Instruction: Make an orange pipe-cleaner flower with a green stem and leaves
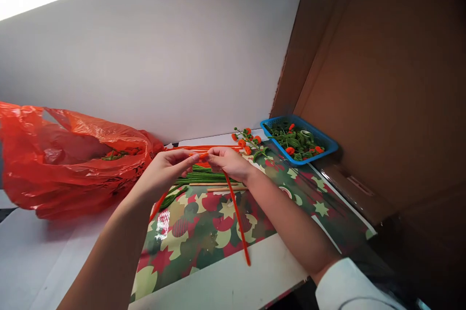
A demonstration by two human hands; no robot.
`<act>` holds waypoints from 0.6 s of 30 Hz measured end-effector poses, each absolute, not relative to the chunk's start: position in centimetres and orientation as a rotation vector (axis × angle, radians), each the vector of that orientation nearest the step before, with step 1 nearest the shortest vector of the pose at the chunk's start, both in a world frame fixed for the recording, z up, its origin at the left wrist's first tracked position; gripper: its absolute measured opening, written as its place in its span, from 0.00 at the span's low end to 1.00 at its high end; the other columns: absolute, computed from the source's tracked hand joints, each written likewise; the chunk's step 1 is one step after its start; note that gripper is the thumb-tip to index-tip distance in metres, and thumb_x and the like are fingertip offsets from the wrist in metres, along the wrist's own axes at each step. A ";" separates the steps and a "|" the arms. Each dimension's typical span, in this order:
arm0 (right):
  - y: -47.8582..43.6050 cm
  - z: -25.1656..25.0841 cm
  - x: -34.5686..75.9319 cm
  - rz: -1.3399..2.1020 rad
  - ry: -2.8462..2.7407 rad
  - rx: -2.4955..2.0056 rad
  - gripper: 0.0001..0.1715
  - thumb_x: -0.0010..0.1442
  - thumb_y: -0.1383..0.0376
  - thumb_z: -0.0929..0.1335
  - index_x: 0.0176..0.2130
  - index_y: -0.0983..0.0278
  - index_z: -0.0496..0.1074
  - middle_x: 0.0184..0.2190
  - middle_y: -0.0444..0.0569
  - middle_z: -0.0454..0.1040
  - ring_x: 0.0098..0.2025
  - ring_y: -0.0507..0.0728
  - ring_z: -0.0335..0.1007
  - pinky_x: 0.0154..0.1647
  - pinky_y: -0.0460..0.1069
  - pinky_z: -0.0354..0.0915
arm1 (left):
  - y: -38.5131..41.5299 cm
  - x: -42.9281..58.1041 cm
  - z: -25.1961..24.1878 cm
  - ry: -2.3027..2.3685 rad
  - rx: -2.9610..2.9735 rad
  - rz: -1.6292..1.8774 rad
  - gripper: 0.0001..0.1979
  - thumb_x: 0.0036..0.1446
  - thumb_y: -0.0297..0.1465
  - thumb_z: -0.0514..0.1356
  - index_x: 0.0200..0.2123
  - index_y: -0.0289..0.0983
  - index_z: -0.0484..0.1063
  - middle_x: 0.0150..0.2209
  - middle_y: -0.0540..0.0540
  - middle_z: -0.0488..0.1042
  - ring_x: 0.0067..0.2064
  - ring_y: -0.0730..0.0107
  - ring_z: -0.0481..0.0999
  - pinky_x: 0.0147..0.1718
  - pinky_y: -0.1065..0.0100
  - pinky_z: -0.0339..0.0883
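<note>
An orange pipe cleaner (236,213) is pinched between the left hand (168,168) and right hand (228,162), both clenched on it above the star-patterned sheet (204,232). Its long end is left dangling down toward the table edge. Green stems (204,177) are laid just behind. A red bag (69,159) is seen at left, a blue basket (299,139) at right.

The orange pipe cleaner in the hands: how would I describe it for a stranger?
Over the star-patterned sheet, right of the orange bag, the left hand and right hand meet. They pinch one orange pipe cleaner; unlike the orange bundle lying flat behind, it trails toward the viewer.
</note>
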State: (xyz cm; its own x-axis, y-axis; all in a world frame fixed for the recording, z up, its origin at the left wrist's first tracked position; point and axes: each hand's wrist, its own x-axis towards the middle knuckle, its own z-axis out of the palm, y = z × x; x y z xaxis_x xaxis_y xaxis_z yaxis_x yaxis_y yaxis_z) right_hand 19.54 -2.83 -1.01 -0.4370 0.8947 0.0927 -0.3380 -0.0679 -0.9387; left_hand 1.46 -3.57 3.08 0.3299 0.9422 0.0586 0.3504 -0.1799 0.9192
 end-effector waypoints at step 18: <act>-2.6 -1.3 19.0 1.927 -1.117 -0.626 0.14 0.62 0.60 0.68 0.28 0.65 0.66 0.17 0.36 0.55 0.19 0.46 0.45 0.21 0.43 0.44 | -4.0 1.4 4.2 1.194 1.639 0.729 0.22 0.45 0.46 0.69 0.39 0.36 0.77 0.36 0.44 0.81 0.36 0.62 0.79 0.38 0.66 0.73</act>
State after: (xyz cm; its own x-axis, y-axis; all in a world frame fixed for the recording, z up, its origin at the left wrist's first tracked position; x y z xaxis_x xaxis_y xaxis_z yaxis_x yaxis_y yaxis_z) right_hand 19.03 -2.61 -1.34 -0.5537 0.8325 -0.0221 -0.3943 -0.2854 -0.8735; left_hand 1.43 -4.01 4.19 0.3460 0.9361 -0.0630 0.3720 -0.0753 0.9252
